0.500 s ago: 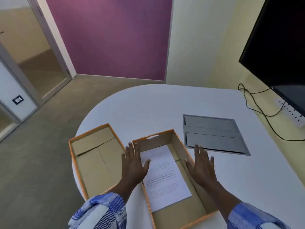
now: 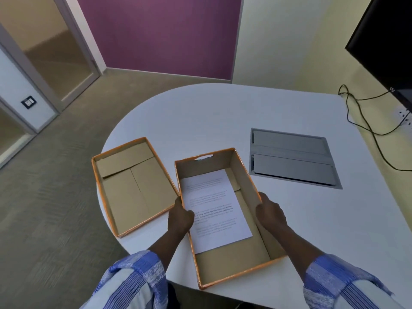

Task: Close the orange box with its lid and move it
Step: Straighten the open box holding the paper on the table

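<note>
The orange box [image 2: 245, 175] stands open on the white table [image 2: 200, 117], brown cardboard inside, with a printed white sheet [image 2: 214, 208] lying on its floor. My left hand [image 2: 179, 217] grips the box's left wall, thumb inside. My right hand [image 2: 270, 212] grips the right wall. The orange lid [image 2: 131, 186] lies upside down to the left of the box, its near right corner close to my left hand, partly overhanging the table's edge.
A grey metal cable hatch [image 2: 292, 159] is set into the table right of the box. Black cables [image 2: 365, 121] run along the right edge under a dark wall screen [image 2: 388, 41]. Carpeted floor and a glass door lie to the left.
Both hands were flat with fingers spread over the box's walls; now they have curled and closed on the left and right walls. The view has shifted a little.
</note>
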`<state>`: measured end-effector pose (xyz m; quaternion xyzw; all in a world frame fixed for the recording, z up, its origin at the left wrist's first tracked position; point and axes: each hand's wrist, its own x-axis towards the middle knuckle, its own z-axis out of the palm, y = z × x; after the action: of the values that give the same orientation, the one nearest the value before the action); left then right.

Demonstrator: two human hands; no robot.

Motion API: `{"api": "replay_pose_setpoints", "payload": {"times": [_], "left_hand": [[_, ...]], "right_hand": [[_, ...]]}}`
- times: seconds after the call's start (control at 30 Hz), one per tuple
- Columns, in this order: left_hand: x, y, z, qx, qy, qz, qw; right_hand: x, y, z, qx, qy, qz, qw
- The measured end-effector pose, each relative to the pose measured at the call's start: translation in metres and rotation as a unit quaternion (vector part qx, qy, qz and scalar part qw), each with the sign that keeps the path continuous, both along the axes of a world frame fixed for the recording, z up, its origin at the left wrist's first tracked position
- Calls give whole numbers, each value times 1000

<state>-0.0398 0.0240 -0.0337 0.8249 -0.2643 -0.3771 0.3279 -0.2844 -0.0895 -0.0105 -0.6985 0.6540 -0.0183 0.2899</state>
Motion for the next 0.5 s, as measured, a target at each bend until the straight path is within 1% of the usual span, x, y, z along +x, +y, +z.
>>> {"api": "replay_pose_setpoints", "payload": {"times": [0.1,0.2,0.37,0.5], "left_hand": [[2,-4,3,-13,19,9,1000],[10,-10,7,-5,4,-7,1000],[27,-24,12,9,-23,-51,998],[33,-34,14,3,-31,-83,996]], "right_hand": [[-6,-2,-1,4,-16,15,1000],[-12,4,-1,10,-42,12,999],[-18,24,-3,10,-79,-14,997],[-16,44,-2,11,-97,-46,994]]}}
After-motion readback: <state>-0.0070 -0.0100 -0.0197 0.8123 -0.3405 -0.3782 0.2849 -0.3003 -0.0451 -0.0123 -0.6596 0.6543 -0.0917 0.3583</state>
